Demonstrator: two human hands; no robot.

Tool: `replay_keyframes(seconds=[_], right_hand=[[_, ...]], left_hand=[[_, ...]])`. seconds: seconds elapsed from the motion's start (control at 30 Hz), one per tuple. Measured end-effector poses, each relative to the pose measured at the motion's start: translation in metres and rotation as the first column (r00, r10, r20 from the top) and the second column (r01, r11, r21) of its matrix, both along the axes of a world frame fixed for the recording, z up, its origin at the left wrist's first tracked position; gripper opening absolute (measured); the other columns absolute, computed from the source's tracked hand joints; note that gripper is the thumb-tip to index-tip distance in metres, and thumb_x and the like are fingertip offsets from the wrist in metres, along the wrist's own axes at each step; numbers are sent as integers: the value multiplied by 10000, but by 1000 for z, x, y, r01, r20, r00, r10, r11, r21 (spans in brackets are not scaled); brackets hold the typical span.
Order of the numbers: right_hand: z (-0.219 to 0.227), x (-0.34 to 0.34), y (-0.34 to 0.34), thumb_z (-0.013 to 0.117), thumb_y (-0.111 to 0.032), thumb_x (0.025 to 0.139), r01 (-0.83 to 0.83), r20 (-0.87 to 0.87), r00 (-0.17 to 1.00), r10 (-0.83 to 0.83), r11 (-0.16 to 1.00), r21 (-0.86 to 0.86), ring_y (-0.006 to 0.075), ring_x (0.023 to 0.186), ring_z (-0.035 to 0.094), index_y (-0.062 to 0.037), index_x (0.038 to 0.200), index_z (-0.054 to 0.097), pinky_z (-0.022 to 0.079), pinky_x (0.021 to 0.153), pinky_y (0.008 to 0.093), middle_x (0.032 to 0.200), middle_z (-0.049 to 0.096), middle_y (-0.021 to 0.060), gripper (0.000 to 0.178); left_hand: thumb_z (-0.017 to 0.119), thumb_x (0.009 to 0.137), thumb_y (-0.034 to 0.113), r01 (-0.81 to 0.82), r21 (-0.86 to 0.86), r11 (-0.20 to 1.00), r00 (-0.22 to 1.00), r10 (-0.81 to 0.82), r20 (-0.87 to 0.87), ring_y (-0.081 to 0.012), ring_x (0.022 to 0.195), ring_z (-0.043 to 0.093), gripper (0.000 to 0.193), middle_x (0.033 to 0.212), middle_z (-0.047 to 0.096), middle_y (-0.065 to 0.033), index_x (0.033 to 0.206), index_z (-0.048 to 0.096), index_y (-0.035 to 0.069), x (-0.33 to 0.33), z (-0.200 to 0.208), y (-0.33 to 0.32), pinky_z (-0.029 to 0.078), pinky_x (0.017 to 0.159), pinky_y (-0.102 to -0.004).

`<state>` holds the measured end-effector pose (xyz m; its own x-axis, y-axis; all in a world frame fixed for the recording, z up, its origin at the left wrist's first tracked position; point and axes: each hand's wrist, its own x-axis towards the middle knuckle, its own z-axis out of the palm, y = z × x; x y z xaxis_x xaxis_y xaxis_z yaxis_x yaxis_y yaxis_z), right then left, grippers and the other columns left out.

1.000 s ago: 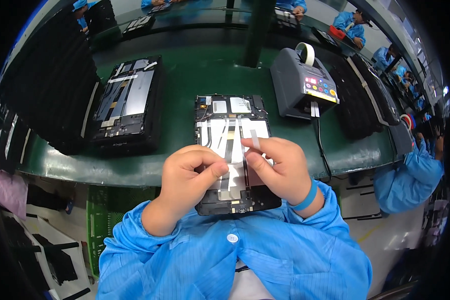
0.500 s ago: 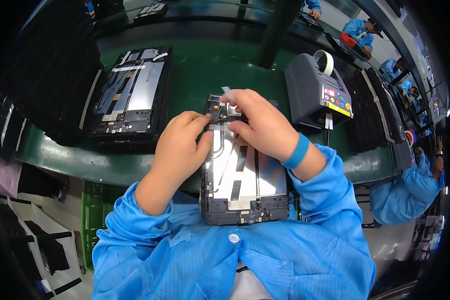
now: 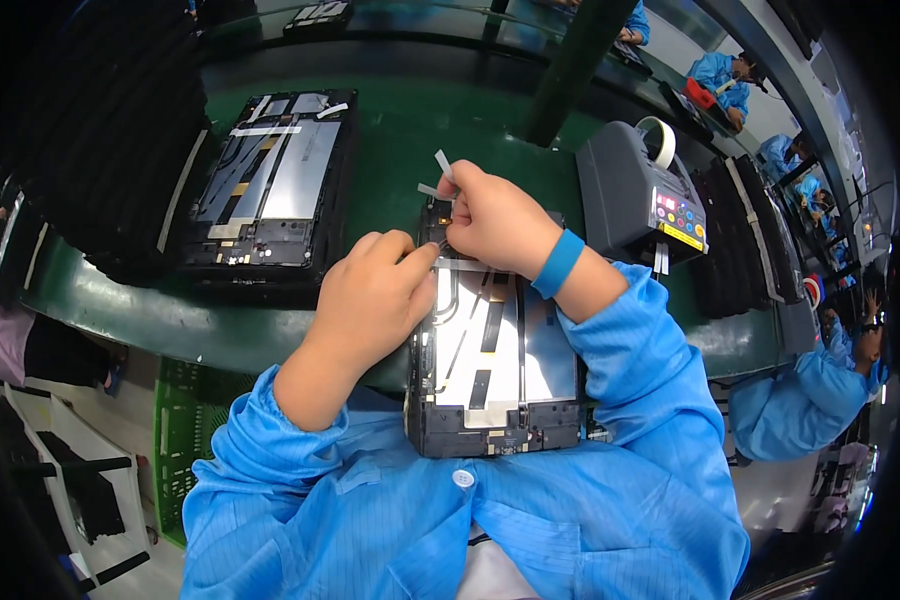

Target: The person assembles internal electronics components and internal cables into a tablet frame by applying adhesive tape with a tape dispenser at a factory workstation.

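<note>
An opened tablet-like device (image 3: pixel 505 365) with bare silver inner plates and a black frame lies upright before me, its near edge against my smock. My right hand (image 3: pixel 500 222) is closed over its far end, pinching a short whitish strip of tape (image 3: pixel 443 162) between thumb and index finger. A second whitish strip (image 3: pixel 430 190) sticks out beside those fingers. My left hand (image 3: pixel 375 295) has curled fingers, its fingertips at thin dark wires on the device's far left; what they grip is hidden. Another strip lies across the device just below the wires.
A similar opened device (image 3: pixel 270 180) tops a pile at left, beside a tall black stack (image 3: pixel 100 150). A grey tape dispenser (image 3: pixel 635 190) stands right, near more stacked black parts (image 3: pixel 740 230). A green crate (image 3: pixel 185 440) sits below the table edge. Co-workers in blue are around.
My right hand has shifted slightly left and its fingers have closed together. A second strip now shows beside it. My left fingertips have moved right, closer to the right hand.
</note>
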<state>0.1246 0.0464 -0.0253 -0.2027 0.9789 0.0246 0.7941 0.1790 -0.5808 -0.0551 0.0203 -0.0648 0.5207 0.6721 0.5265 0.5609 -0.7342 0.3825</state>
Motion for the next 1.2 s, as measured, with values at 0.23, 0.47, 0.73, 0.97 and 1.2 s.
replay_keyframes(seconds=[0.23,0.47,0.73,0.97,1.2], right_hand=[[3,-3,0,647,-61,683,154,94,984,-148,986,-60,203,613,584,-9,1019,496,448,547,298,697,583,100,372],[11,34,4,641,-149,807,-280,-182,948,261,956,-88,284,778,574,-42,873,594,473,711,377,802,585,105,135],[10,10,0,730,-177,714,-339,227,932,282,900,275,287,925,519,-67,848,631,448,798,360,872,548,103,199],[-12,30,4,743,-197,716,-145,-114,981,159,981,125,248,871,543,-40,840,665,461,760,330,874,558,100,215],[3,35,1,640,-134,853,-165,-467,883,49,964,-210,62,665,516,-11,830,630,440,622,221,742,586,-1,126]], left_hand=[[599,709,124,31,-45,999,998,-28,54,-257,870,566,254,902,544,-78,953,659,83,5,1,7,505,708,-368],[550,741,159,58,-158,986,998,-59,2,-259,935,553,274,915,532,-87,986,662,109,2,4,13,492,766,-384],[549,749,167,75,-106,992,997,-73,19,-261,929,550,251,915,531,-89,968,651,100,0,-2,15,489,753,-391],[563,748,178,85,-128,988,995,-79,55,-262,922,550,246,910,528,-88,962,646,91,1,-5,16,490,742,-381],[555,745,157,87,-208,974,996,-79,44,-268,930,541,297,927,527,-93,1019,638,78,-2,-4,16,461,797,-369]])
